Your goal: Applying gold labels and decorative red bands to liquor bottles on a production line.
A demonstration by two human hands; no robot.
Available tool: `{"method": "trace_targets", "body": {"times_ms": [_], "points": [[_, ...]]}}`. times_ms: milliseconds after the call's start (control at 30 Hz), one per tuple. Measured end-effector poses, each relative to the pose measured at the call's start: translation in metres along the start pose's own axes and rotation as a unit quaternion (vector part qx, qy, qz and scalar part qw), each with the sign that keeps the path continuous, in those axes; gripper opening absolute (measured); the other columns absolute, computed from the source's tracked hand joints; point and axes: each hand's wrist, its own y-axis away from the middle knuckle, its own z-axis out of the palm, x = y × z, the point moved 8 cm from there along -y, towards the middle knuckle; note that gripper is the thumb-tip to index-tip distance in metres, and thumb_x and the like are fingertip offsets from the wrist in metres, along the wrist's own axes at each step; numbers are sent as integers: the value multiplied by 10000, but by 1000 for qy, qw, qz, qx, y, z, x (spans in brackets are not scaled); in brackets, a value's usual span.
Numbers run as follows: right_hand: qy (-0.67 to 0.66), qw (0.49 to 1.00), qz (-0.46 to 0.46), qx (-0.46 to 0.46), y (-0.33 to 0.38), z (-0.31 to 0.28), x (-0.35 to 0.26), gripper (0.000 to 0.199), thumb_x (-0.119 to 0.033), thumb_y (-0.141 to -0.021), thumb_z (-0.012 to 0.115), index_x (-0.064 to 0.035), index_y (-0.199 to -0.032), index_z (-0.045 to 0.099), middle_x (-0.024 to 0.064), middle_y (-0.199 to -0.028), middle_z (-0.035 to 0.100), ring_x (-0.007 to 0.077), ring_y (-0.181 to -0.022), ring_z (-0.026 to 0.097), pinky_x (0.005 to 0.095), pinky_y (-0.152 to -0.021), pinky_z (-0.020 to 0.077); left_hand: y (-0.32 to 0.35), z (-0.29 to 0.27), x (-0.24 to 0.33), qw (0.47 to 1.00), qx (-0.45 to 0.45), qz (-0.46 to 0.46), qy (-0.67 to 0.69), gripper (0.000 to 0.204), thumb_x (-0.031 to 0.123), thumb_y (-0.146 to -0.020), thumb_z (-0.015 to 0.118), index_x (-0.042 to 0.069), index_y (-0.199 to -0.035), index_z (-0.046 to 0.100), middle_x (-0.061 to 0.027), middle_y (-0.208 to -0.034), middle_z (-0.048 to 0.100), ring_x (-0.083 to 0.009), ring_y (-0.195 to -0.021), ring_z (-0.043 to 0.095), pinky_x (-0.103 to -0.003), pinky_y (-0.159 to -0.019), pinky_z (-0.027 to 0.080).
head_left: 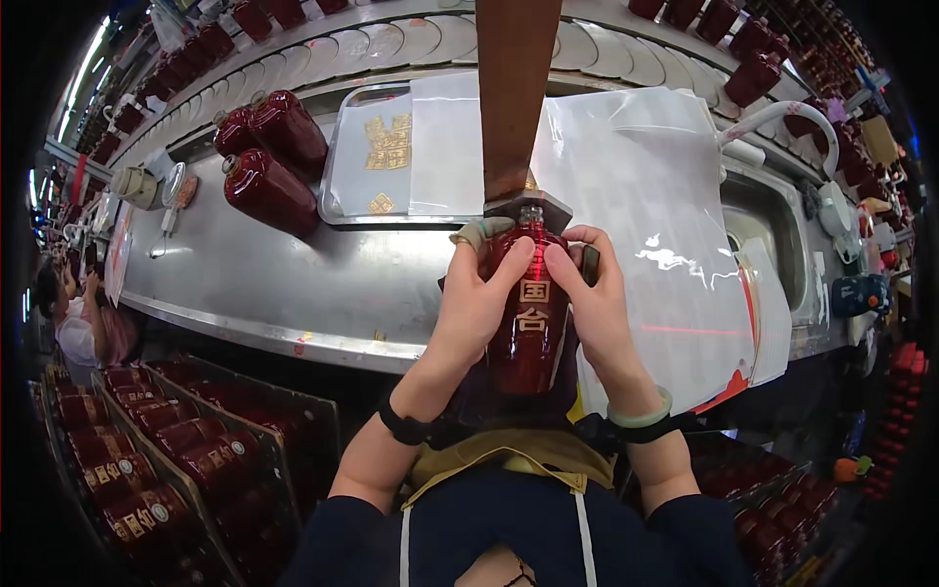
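Observation:
A dark red glass bottle [528,362] with gold characters down its front stands in front of me, its clear neck pointing away. My left hand [476,298] is closed round its left side and my right hand [599,298] round its right. Both thumbs press on the upper body, above the gold characters, where a red light line crosses. A greyish-green cover wraps fingers of my left hand, and something dark green shows by my right fingers. Behind the bottle's neck is a brown upright post [509,98]. The fingers behind the bottle are partly hidden.
A metal tray [327,196] holding gold stickers [389,142] lies left of the post. Several red bottles [269,191] stand farther left. White sheeting [636,215] covers the bench at right, beside a sink [804,245]. Behind runs a plate conveyor [391,41]. Crated bottles [186,430] flank me below.

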Motion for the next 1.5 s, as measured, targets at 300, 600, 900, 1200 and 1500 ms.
{"method": "trace_targets", "body": {"times_ms": [300, 600, 900, 1200, 1500], "points": [[15, 1000, -3, 2, 0, 6, -8, 315, -185, -1025, 763, -47, -1217, 556, -60, -903, 515, 22, -821, 458, 192, -710, 406, 2, 1, -1, 1000, -7, 5, -3, 359, 193, -1063, 698, 6, -1342, 570, -110, -1233, 695, -152, -1119, 663, -320, -969, 547], [20, 1000, -6, -9, -1, 6, -8, 298, -188, -1046, 736, -43, -1219, 542, -48, -919, 531, 29, -834, 472, 209, -723, 424, 3, 2, 1, 1000, -11, 23, -7, 378, 196, -1077, 677, 2, -1370, 538, -127, -1266, 676, -163, -1145, 653, -323, -995, 535], [-2, 1000, -12, 2, -2, 8, -6, 290, -186, -1044, 737, -45, -1224, 559, -47, -932, 520, 34, -836, 464, 206, -740, 424, 1, 1, -6, 999, -22, 34, 1, 332, 228, -1121, 600, 11, -1367, 557, -98, -1275, 666, -138, -1150, 628, -306, -1011, 517], [-33, 996, 78, -31, 5, -12, 3, 328, -339, -1135, 577, -68, -1317, 610, -68, -908, 518, 19, -778, 450, 200, -633, 372, 27, 4, 53, 831, -182, 379, -364, 546, 421, -1153, 405, 54, -1514, 586, -198, -1548, 538, -353, -1414, 528, -470, -1222, 369], [-3, 994, 102, -49, 6, -17, 9, 348, -384, -1137, 553, -91, -1306, 633, -39, -933, 567, 53, -743, 495, 220, -645, 420, 16, 20, 56, 748, -229, 438, -443, 625, 597, -1005, 601, 121, -1397, 704, -205, -1403, 623, -453, -1295, 578, -538, -1104, 482]]}}
